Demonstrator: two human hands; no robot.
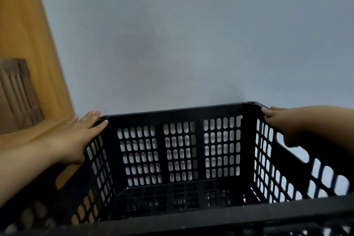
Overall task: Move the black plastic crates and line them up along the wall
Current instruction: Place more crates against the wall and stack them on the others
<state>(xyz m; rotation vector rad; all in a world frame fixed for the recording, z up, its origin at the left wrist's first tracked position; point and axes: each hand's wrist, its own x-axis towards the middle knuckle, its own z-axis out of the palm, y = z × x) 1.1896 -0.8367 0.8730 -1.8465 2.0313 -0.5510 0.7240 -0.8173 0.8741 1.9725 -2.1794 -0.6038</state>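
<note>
Black plastic crate (172, 116) is open side up and fills the lower view. Left hand (76, 136) lies flat on its left rim by the far corner, fingers straight. Right hand (283, 122) is clamped on its right rim, fingers curled over the edge. Grey surface (191, 34) lies beyond the crate, wooden surface (23, 25) to its left.

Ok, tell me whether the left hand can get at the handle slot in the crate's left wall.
Probably yes: the left hand lies flat on the black crate's left rim, and the handle slot below its wrist is uncovered.
</note>
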